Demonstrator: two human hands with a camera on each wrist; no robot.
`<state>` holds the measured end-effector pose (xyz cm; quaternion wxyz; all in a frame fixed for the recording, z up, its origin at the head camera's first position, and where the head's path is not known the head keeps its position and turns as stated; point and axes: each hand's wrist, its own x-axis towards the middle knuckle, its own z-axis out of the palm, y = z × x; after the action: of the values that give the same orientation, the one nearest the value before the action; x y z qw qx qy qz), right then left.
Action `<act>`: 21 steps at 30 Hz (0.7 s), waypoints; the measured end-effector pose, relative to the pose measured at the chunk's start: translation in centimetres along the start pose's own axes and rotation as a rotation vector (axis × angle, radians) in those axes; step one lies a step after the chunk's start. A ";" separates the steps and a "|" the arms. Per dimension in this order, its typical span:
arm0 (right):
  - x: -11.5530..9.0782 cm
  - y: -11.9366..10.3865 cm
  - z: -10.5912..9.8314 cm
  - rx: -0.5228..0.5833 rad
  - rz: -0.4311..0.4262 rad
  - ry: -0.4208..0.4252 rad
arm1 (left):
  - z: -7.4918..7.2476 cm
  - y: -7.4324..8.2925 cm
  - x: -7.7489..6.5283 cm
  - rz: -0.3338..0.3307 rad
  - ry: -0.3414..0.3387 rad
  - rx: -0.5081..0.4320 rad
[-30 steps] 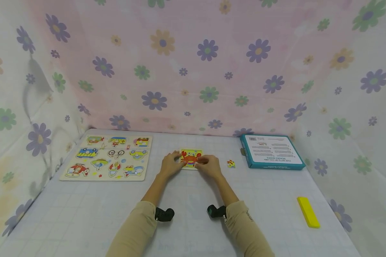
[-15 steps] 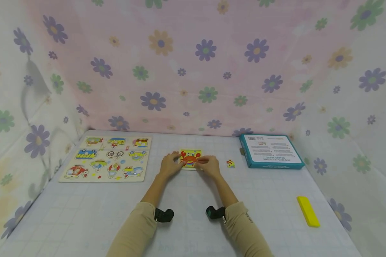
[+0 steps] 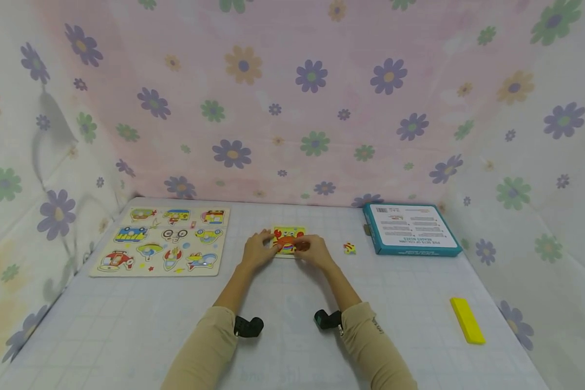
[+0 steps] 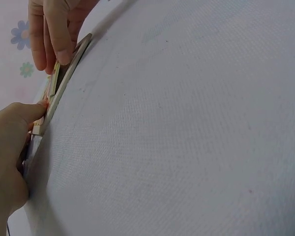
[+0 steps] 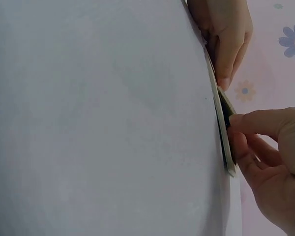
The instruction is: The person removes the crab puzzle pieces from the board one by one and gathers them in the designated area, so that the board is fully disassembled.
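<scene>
In the head view, our left hand [image 3: 257, 250] keeps its place at the left side of the crab puzzle [image 3: 288, 236], thumb and fingers gripping its edge, at the middle of the white table [image 3: 292, 336]. Our right hand [image 3: 316, 251] has shifted slightly at the near right corner since half a second ago, and a dark patch now shows by its fingertips. A separate piece [image 3: 349, 248] lies beyond that hand, just short of the teal box [image 3: 411, 228].

In the left wrist view, our left thumb bears on the puzzle's near edge; toward the right hand, a dark gap opens above the board.

In the right wrist view, we see the right thumb and fingers closed in a pinch on a tilted piece [image 5: 226, 102], one edge raised off the board. That corner, we judge, is unsettled: the crab picture does not lie flat there.
</scene>
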<state>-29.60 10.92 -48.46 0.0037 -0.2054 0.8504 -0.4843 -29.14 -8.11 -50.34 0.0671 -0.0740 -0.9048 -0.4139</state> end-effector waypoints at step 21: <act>0.0 1.2 0.1 0.021 -0.043 0.028 | -0.1 0.1 0.0 -0.039 -0.032 -0.013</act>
<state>-30.03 11.41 -49.51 -0.0164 -0.2168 0.8406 -0.4961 -29.08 -8.12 -50.15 0.0440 -0.0632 -0.9043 -0.4198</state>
